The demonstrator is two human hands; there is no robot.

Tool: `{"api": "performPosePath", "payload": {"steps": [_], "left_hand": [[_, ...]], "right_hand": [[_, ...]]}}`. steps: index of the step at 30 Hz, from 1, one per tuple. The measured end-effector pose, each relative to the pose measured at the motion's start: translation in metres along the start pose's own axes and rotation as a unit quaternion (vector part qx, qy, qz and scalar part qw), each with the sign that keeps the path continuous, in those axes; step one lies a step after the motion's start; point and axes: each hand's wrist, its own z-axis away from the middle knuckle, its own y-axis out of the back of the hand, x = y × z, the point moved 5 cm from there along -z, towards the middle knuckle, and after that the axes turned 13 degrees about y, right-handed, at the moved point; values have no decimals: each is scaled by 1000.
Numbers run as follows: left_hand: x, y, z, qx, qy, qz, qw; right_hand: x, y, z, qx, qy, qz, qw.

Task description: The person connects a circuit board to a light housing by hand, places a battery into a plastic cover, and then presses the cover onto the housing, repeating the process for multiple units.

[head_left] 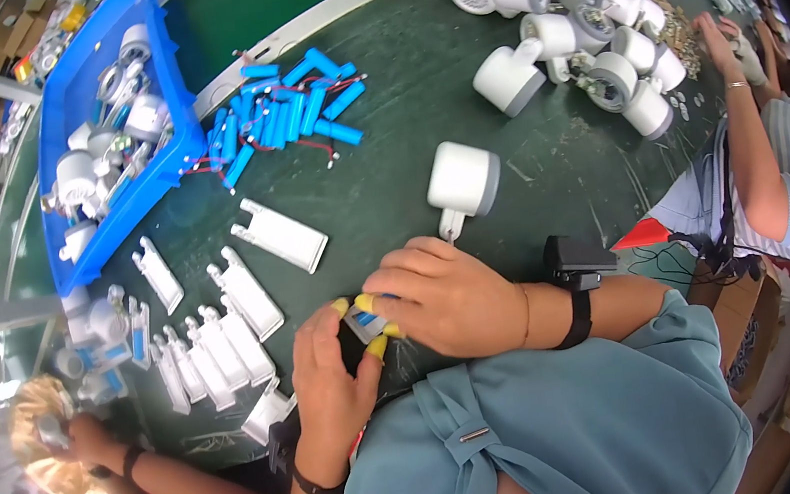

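Close to the table's near edge, my left hand [325,383] and my right hand [449,305] are both closed on a small white plastic casing [360,331]. A strip of blue shows inside it, and my fingers hide most of the rest. The fingertips wear yellow covers. Just beyond my right hand a round white device head [462,180] with a grey rim lies on its side. Left of my left hand, several white handle shells [217,348] stand in a slanting row. A longer white shell [280,236] lies apart, farther out.
Blue cylindrical batteries [281,116] with red wires lie heaped beyond the shells. A blue bin [186,125] of white parts stands far left. More white device heads [588,38] are piled far right. Co-workers' arms show at the right [756,156] and lower left [197,492].
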Motion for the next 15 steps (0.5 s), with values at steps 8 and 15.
{"api": "performPosePath", "payload": {"steps": [8, 15], "left_hand": [[38, -20, -45, -62, -30, 133, 989], [64, -64, -70, -36, -17, 53, 998]], "right_hand": [[44, 53, 61, 409, -345, -230, 813], [56, 30, 62, 414, -377, -367, 743]]}}
